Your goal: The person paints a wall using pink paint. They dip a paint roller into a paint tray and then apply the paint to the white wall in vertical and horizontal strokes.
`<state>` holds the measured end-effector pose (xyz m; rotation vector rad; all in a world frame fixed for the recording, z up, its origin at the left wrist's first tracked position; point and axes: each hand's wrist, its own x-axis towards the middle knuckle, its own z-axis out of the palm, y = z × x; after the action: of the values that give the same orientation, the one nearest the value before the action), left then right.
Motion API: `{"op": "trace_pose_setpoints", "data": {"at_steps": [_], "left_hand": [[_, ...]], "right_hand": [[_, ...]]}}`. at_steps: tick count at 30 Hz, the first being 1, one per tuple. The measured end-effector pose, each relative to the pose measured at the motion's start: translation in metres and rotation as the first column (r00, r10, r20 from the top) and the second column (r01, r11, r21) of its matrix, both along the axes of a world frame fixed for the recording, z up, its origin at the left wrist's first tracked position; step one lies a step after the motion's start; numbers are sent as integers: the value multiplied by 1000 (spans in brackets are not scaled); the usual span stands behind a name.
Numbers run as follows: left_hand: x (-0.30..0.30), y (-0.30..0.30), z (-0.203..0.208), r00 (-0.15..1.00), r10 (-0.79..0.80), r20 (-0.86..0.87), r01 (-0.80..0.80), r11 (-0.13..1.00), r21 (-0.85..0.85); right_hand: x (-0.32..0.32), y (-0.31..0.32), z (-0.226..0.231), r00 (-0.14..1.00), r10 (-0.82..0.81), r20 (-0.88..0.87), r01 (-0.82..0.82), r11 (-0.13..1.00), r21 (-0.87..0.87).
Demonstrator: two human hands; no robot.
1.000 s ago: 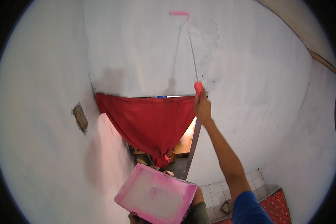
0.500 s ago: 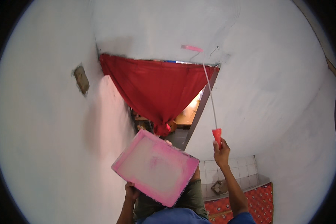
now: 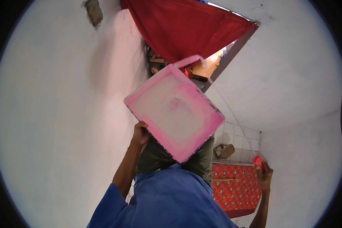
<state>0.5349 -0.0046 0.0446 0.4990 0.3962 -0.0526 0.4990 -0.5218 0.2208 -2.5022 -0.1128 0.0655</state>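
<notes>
On my feed the pink-smeared paint tray (image 3: 171, 114) sits cornerwise above the olive shorts (image 3: 152, 157); I judge it light and stiff, perhaps slippery where painted, best gripped by its outer rim. The long-rod paint roller (image 3: 187, 62) has its sleeve at the tray's far corner, contact unclear; it's probably light but tip-heavy, safest by its red handle (image 3: 257, 161). My left hand (image 3: 141, 133) clasps the tray's edge; my right hand (image 3: 266, 175) wraps the handle. I can read no writing.

Tray (image 3: 180, 112) pink, greyish-white inside; roller (image 3: 187, 61) pink, handle (image 3: 257, 160) red; curtain (image 3: 193, 34) plain red; mat (image 3: 231, 192) red, pale-dotted
</notes>
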Motion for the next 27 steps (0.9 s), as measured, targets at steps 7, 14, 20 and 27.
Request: {"op": "trace_pose_setpoints", "data": {"at_steps": [7, 14, 20, 27], "left_hand": [[-5, 7, -9, 1000, -22, 21, 22, 999, 32], [-9, 6, -8, 997, -37, 69, 35, 999, 31], [-9, 5, -12, 997, -29, 72, 26, 999, 33], [-11, 6, -11, 996, -31, 87, 30, 999, 15]], "right_hand": [[9, 18, 29, 987, 126, -102, -138, 983, -125], [32, 44, 23, 978, 180, -102, -202, 934, -295], [38, 58, 28, 957, 288, -40, -283, 890, -357], [23, 42, 30, 972, 179, -153, -204, 965, -167]]}}
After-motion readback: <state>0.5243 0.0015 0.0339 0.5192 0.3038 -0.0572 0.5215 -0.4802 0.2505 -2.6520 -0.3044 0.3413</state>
